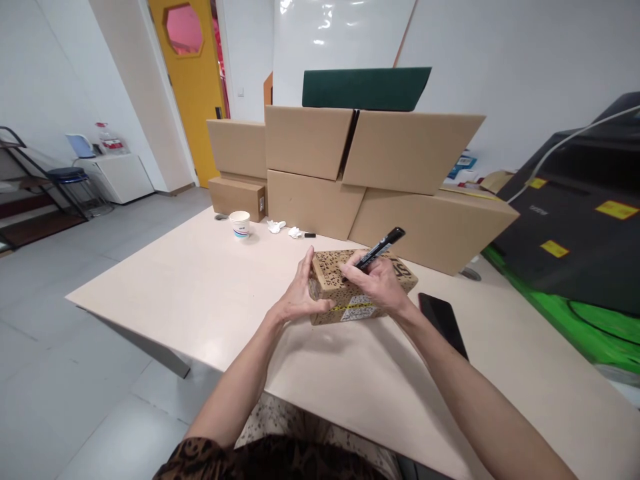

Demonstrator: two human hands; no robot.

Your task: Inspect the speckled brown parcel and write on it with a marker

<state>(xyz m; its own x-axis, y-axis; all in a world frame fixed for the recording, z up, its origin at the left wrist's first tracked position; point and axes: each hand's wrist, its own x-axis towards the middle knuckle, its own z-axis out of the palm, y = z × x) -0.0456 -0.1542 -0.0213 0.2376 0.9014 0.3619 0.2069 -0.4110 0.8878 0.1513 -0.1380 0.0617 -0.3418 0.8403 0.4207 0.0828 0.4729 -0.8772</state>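
Observation:
A small cardboard box [345,273] covered in black spots lies on the table in front of me. It has dark printed lettering on top and a yellow strip with white labels along its near side. My left hand [303,293] grips the box's left end, thumb on the near side and fingers around the far side. In my right hand [376,281] is a black marker [381,247], slanting up to the right, its lower end at the box's top. The marker's tip is mostly hidden by my fingers.
Large cardboard boxes [305,200] are stacked along the table's [200,287] far side, a dark green box [365,89] on top. A paper cup [240,225], crumpled tissues [276,227] and a black marker cap [310,235] lie before them. A dark phone [443,323] rests right of the small box.

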